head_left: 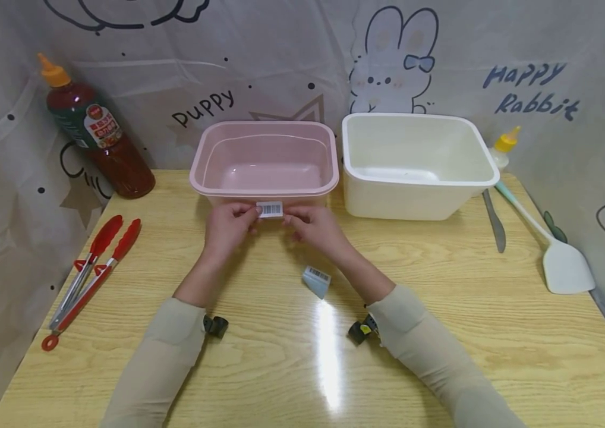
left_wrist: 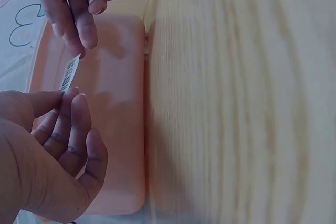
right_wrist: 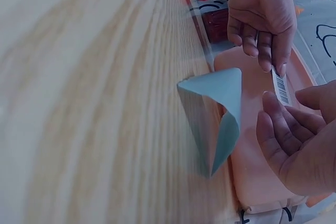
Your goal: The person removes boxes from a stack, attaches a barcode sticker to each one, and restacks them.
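While both hands meet at the front wall of the pink tub, a small white barcode sticker is stretched between them, just under the tub's rim. Its bars show, but no digits can be read. The left hand pinches the sticker's left end between thumb and fingertips; the right hand pinches the right end, its other fingers loosely curled. Both forearms lie forward over the wooden table, sleeves drawn to the wrists. On the table near the right wrist lies a curled pale blue backing paper bearing another barcode. Behind, the curtain reads "Puppy" and "Happy Rabbit". A sauce bottle stands left, its label too small to read.
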Available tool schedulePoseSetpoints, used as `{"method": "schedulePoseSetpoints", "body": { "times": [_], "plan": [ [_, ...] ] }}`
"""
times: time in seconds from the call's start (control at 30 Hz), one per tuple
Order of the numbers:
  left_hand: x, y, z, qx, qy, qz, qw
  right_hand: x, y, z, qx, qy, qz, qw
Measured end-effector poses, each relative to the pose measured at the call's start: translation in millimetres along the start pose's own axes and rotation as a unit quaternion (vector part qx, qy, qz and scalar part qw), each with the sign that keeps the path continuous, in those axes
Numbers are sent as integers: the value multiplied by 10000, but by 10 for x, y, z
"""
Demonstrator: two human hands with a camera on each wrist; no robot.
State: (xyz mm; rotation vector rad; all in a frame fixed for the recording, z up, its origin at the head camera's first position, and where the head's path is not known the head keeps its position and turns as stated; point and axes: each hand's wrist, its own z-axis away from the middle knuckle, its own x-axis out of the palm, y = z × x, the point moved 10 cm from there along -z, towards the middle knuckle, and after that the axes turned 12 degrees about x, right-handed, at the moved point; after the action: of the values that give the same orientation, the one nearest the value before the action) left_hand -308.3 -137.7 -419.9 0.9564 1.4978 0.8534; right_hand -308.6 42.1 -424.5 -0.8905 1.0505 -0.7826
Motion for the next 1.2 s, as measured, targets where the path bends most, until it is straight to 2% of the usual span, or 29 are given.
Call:
{"method": "schedulePoseSetpoints", "body": {
  "times": [0.3, 0.5, 0.77, 1.2],
  "plan": [
    [-44, 18, -20, 110, 127, -297, 9994, 10, -2, 2, 45, -51, 20, 10000],
    [-56, 39, -28, 212, 150, -376, 9990, -13, -22, 21, -51, 119, 415, 9991],
    [-59, 24, -25, 175, 194, -283, 9993, 36, -69, 8, -170, -67, 49, 9998],
    [-56, 24, -23, 173, 239, -267, 9992, 60, -102, -6, -291, -76, 203, 9993]
  ]
}}
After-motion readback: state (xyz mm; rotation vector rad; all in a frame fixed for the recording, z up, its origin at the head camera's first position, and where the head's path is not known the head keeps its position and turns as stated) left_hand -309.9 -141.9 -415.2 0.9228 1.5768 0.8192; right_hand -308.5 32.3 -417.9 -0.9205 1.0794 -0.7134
